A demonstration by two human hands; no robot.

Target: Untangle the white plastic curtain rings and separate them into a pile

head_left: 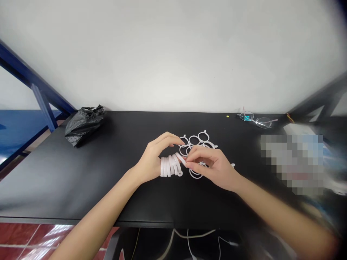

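Left forearm (100, 209), cropped below; loose white rings (189, 145) partly behind right hand (214, 168).

A pale wall (173, 54) backs the black table (151, 202); red floor tiles (16, 234) shine.

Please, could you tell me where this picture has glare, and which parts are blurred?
Head view: glare streaks the red floor and a cyan reflection marks the glasses. Head view: the stacked white rings look fairly sharp; the right forearm blurs toward the corner, and pixel blocks hide something at right.

black table (151, 202) | on it: black plastic bag (84, 124) | white rings (189, 146) | eyeglasses (254, 121)
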